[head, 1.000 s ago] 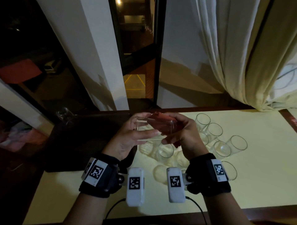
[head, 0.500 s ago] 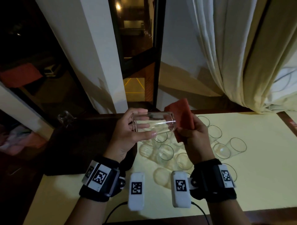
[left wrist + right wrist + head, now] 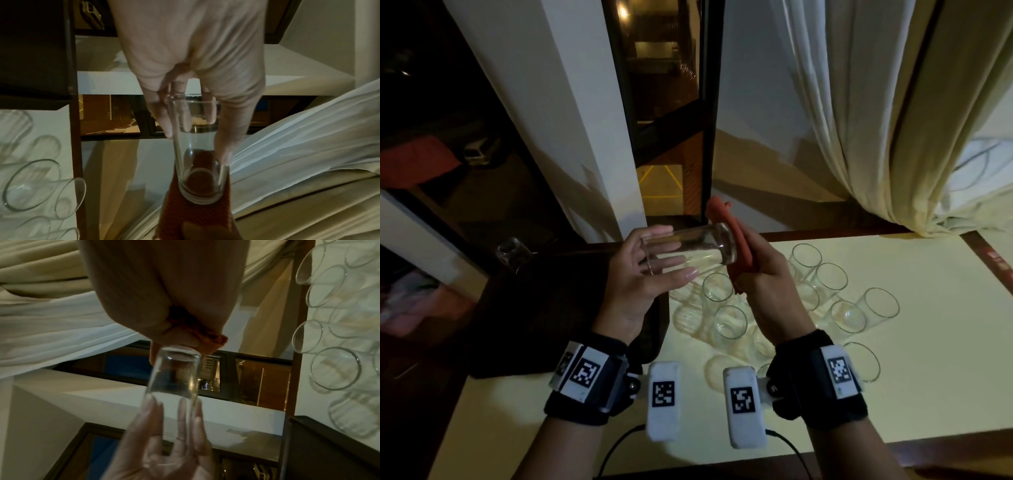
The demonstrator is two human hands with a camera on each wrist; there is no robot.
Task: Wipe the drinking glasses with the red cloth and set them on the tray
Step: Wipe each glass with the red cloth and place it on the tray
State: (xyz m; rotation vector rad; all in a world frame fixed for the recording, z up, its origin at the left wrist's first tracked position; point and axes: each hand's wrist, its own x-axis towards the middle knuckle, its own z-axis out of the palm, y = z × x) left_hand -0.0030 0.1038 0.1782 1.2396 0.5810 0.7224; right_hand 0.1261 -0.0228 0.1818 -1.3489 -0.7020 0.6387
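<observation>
My left hand (image 3: 640,274) grips a clear drinking glass (image 3: 688,248) near its mouth and holds it level above the table's far edge. My right hand (image 3: 767,270) holds the red cloth (image 3: 739,253) flat against the glass's base. In the left wrist view the glass (image 3: 197,154) points away from the hand, and the cloth (image 3: 195,219) covers its bottom. In the right wrist view the cloth (image 3: 213,340) is pinched in my right hand just behind the glass (image 3: 172,386). A dark tray (image 3: 534,308) lies to the left, with one glass (image 3: 512,251) at its far corner.
Several more glasses (image 3: 832,277) stand and lie bunched on the pale yellow table (image 3: 928,342) under and right of my hands. A window frame (image 3: 709,137) and a cream curtain (image 3: 876,137) rise behind the table's far edge.
My right hand, which was wrapped with the cloth round the glass, has slid off to its base. The glass has come up slightly and lies level.
</observation>
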